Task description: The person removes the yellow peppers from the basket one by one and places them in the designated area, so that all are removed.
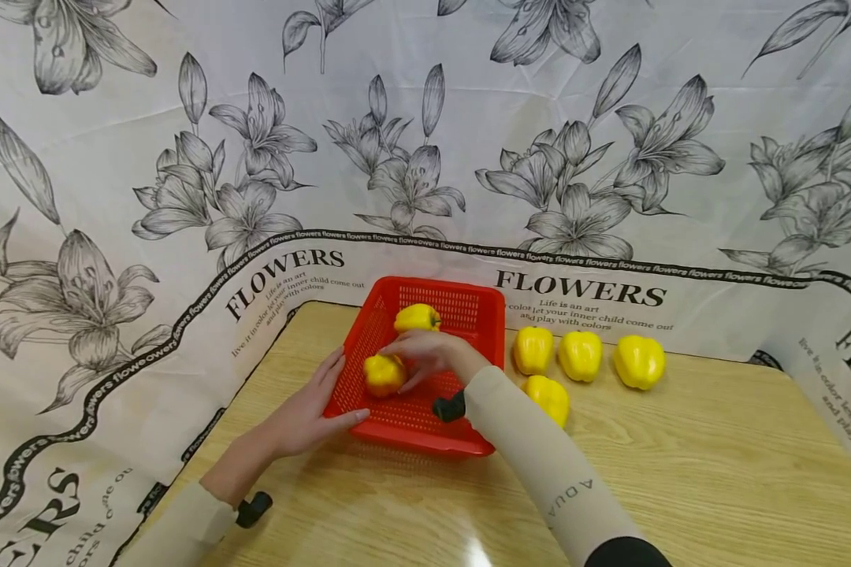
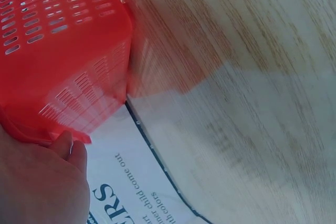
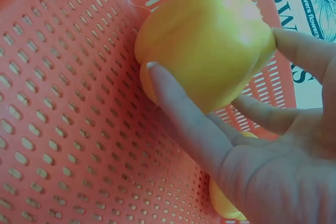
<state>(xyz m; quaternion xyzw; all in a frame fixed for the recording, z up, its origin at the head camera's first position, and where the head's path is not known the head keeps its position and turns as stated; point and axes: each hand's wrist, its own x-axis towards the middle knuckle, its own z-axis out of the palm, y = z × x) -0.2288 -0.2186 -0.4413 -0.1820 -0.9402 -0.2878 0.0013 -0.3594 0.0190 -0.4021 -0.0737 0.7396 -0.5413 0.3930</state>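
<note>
Yellow bell pepper (image 1: 384, 375), inside the red basket (image 1: 418, 442), close beside its left wall and nearer its near end than its far end. We see its body as blocky, almost as broad as it is long; in the right wrist view the long axis appears to lie nearly level, and a shallow groove slants from lower left to upper right. Which way the stem end points we cannot tell. The right hand (image 1: 427, 351) pinches the pepper, its fingers (image 3: 184, 109) curved and set apart on opposite sides of the skin. Whether the pepper touches the basket floor we cannot tell. The left hand (image 1: 310, 417) grips the basket at its near left corner, fingers along the outer side of the rim and thumb over the near rim.

Toward the far end of the basket we note a second pepper (image 1: 415, 316), lying on its side, long axis across the basket, stem end to the right. The basket stands near the far left corner of the table (image 1: 681, 472). Right of it, three peppers (image 1: 580, 357) form a row by the far edge, with a fourth pepper (image 1: 549, 398) nearer us, partly behind the right sleeve (image 1: 539, 445).
</note>
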